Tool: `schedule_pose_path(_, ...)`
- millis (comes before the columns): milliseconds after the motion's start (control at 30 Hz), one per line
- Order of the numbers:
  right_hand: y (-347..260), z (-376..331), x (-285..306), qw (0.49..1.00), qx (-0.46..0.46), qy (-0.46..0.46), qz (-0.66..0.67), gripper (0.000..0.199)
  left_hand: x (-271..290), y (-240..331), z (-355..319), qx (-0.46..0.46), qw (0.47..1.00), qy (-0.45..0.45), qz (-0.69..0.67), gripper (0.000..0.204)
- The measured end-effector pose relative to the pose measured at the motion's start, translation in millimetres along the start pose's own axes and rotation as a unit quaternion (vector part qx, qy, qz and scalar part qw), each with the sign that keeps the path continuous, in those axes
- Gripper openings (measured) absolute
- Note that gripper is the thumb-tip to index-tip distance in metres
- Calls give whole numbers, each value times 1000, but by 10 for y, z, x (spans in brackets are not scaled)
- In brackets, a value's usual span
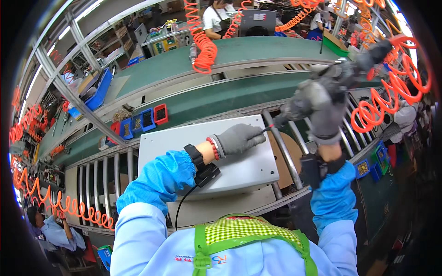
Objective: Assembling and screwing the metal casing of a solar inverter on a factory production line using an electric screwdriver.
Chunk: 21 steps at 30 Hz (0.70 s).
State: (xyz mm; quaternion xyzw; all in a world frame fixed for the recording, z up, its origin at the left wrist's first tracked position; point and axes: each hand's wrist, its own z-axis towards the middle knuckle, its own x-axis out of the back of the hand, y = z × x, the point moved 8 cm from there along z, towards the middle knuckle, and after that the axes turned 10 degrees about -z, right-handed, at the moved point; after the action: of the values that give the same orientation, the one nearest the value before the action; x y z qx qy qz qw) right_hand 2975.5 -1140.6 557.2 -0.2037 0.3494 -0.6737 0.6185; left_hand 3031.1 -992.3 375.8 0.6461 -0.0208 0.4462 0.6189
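My right hand [328,112], in a grey glove, grips a dark power screwdriver [297,103], blurred by motion. Its thin bit [270,128] points left toward my left hand. My gloved left hand [237,139] is just above a light grey metal box [179,142], its fingers pressed together at the bit's tip. Anything pinched there is too small to make out. The box lies flat in front of me with its smooth top up, and a few small holes show near its edges. The screwdriver is over the rollers beyond the box's right end.
Metal rollers [106,177] flank the box. Behind it runs a green bench [258,94], with small blue bins [147,119] and a red bin [160,113] of small parts. Orange coiled hoses [206,53] hang overhead and at the right. Other people work at the far side and lower left.
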Motion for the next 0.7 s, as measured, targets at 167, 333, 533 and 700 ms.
schedule_pose_path(167, -632, 83, 377, 976, 16, 83, -200, 30, 175, -94, -309, 12, 981, 91, -170, 42)
schedule_pose_path(333, -445, -281, 350, 987, 26, -5, -159, 37, -114, 3, -164, 195, 782, 24, -591, 36)
schedule_pose_path(533, -238, -686, 211, 991, -36, -20, -128, 37, -613, 540, -278, 27, 980, -119, -158, 45)
schedule_pose_path(700, -141, -827, 246, 983, 21, -44, -178, 39, -740, 494, -335, 85, 987, -118, -75, 53)
